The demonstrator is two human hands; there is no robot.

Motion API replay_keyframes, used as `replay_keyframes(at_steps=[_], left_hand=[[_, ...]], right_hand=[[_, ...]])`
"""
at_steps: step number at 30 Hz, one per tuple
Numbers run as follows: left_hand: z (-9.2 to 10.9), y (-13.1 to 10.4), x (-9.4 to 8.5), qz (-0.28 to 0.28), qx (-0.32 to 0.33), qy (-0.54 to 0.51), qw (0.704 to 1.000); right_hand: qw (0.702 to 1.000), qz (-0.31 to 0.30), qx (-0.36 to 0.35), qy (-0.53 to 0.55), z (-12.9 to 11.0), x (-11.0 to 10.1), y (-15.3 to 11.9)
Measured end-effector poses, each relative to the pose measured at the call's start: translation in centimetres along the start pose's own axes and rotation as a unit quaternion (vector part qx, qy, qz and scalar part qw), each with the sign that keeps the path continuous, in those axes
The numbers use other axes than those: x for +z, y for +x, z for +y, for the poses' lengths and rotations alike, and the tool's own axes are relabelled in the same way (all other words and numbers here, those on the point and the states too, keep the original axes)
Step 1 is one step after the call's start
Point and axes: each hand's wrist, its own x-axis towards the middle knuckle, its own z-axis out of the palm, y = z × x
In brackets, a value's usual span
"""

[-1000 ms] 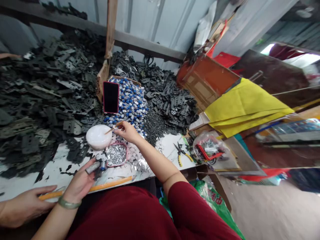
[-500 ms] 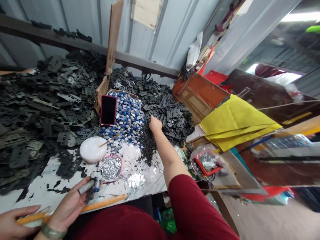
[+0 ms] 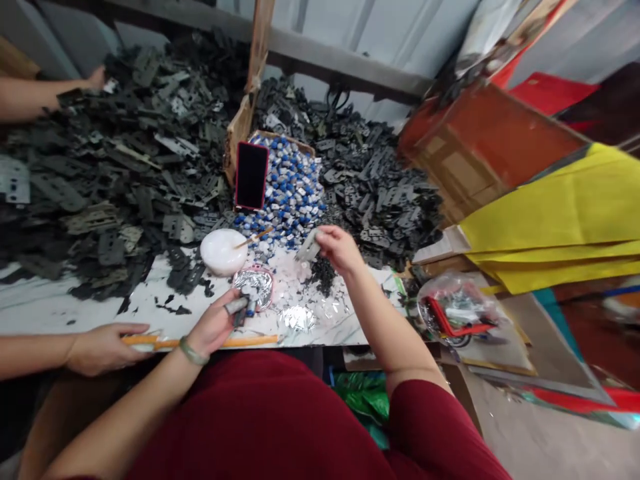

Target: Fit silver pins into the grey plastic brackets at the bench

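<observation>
My left hand (image 3: 211,328), with a bangle at the wrist, is closed around a small grey assembly with a blue part (image 3: 249,308), over the front of the table. The fingers of my right hand (image 3: 342,249) pinch a flat light-grey plate with holes (image 3: 309,247). That plate hangs above a heap of small black pieces (image 3: 323,275). Beside my left hand stands a pink-rimmed tray of metal pins (image 3: 255,283). Behind it sits a white bowl (image 3: 223,253) with a stick in it. Blue-and-white pieces (image 3: 295,190) lie heaped behind my right hand.
Large piles of dark plates (image 3: 135,173) cover the left and back. A phone (image 3: 251,176) leans by a wooden divider. Another person's hand (image 3: 107,348) rests at the table edge; another hand (image 3: 96,79) reaches into the left pile. Yellow sheets (image 3: 555,220) lie at right.
My right hand has drawn back from the dark pile and now has a light-grey plate in it. My view has shifted; another person's hand now shows at the far left pile.
</observation>
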Motion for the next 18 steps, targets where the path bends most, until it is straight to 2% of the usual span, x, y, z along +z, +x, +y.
replay_keyframes(at_steps=[3,5,9,14,18], left_hand=[[-0.2,0.1,0.3,-0.009,0.018,0.048,0.999],[-0.2,-0.2,0.2,-0.017,0.025,0.080,0.996],[-0.2,-1.0,-0.3,-0.047,0.053,0.123,0.990],[-0.2,-1.3,-0.7,-0.033,0.072,0.143,0.987],[-0.1,-1.5,-0.5,-0.052,0.082,0.161,0.982]], right_hand=[[0.974,-0.202,0.089,0.057,1.7,4.9,-5.1],[0.956,-0.261,0.126,0.044,2.7,7.2,-7.2],[0.955,-0.273,0.115,-0.010,4.0,9.4,-8.0],[0.966,-0.251,0.050,-0.044,4.7,9.8,-7.9],[0.965,-0.251,0.024,-0.074,5.2,9.9,-8.7]])
